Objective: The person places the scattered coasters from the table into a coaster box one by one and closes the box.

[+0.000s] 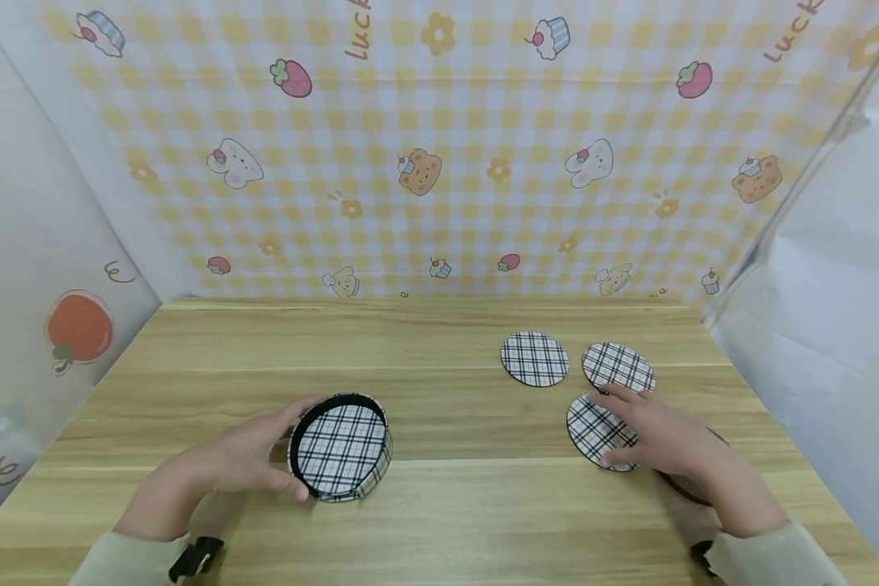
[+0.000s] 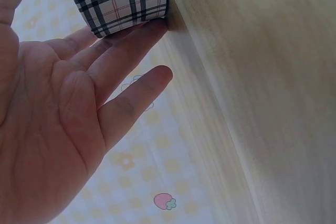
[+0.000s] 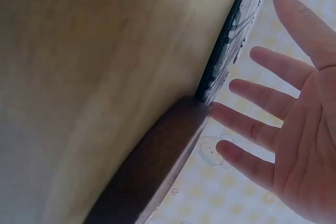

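Observation:
My left hand (image 1: 234, 460) grips a round plaid holder (image 1: 340, 450) with a dark inner wall, thumb at its near left edge and fingers at its far side. In the left wrist view, fingers of the hand (image 2: 79, 108) touch the plaid side wall (image 2: 123, 1). My right hand (image 1: 662, 435) is over a round plaid coaster (image 1: 589, 427), covering part of it. Spread fingers show on the right hand (image 3: 294, 108) in the right wrist view, beside the coaster's edge (image 3: 228, 45); contact is unclear.
Two more plaid coasters (image 1: 535, 359) (image 1: 623, 366) lie farther back on the wooden table (image 1: 439, 529). A brown round object (image 1: 684, 488) is partly hidden under my right wrist, its thick edge (image 3: 152, 161) close to the coaster. A checked backdrop (image 1: 469, 122) stands behind.

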The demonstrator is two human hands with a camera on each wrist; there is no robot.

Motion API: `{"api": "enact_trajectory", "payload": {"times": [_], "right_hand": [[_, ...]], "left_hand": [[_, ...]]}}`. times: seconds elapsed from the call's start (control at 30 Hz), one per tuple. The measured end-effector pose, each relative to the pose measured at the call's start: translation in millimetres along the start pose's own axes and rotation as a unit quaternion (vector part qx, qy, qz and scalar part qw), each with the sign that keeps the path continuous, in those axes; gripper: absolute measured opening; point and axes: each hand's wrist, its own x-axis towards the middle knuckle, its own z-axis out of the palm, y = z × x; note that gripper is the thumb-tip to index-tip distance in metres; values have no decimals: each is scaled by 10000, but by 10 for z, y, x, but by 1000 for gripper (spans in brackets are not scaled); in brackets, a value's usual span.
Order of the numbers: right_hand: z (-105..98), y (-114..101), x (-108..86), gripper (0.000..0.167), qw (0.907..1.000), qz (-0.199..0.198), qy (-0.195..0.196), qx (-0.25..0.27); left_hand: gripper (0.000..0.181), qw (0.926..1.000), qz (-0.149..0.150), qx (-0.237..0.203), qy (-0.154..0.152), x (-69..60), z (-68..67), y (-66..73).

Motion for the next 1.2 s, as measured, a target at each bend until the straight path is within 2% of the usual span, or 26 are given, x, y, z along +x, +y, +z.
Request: {"api": "enact_trajectory", "payload": {"times": [0.13,0.2,0.37,0.57,0.83,1.07,1.2], "right_hand": [[1,-9,9,93,9998,97,-183,-79],[0,-16,8,92,9996,118,-260,-41],[9,-16,8,88,9989,96,-409,187],[30,-23,16,87,9984,-123,-439,339],[46,-16,32,87,9981,-168,-448,398],[33,-28,59,87,9988,-231,-370,229],[24,-39,91,87,9991,-292,-287,120]], "left_hand": [[113,10000,-71,39,-13,-2,-2,9],[114,9998,-169,51,-12,-1,-3,14],[114,9998,-164,53,-35,-1,-11,21],[113,10000,-83,17,-30,-2,-16,28],[112,10000,26,-53,-44,5,-10,14],[113,9999,-89,96,-14,-2,-5,23],[113,10000,-38,85,8,-1,-4,21]]}}
